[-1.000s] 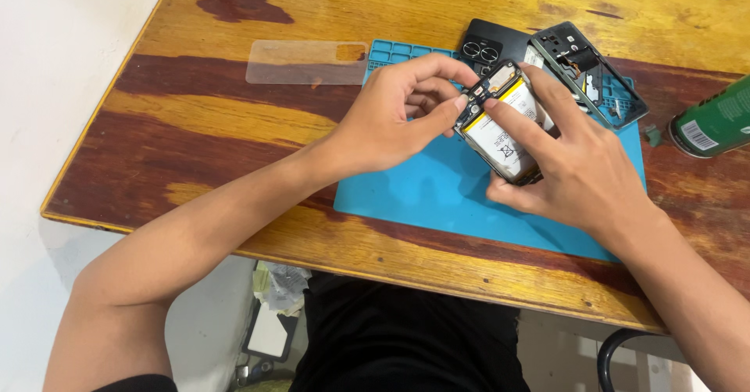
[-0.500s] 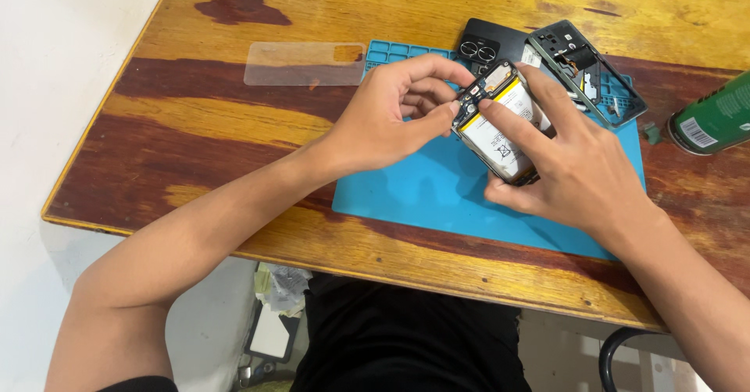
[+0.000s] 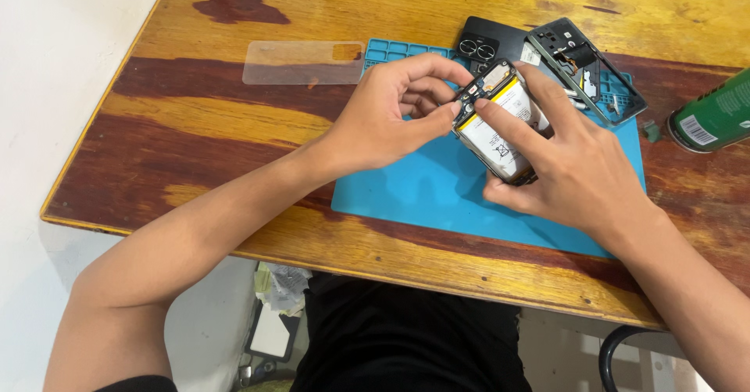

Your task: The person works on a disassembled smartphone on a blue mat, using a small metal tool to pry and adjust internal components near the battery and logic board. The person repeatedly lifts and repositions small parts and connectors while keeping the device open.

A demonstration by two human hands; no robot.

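Resting tilted above the blue work mat [image 3: 422, 196], the opened phone [image 3: 500, 122] shows its white battery and yellow-edged frame. The right hand [image 3: 574, 165] clasps it from the side nearer the table's right edge, index finger laid across the battery. The left hand [image 3: 391, 114] pinches the phone's upper left corner between thumb and fingertips. Just beyond, at the mat's far right corner, lie a black back cover [image 3: 488, 44] and a grey phone frame [image 3: 586, 68]. A clear phone case [image 3: 301, 62] lies on the wooden table [image 3: 195, 118] left of the mat; a green can [image 3: 715, 114] lies at the right edge.
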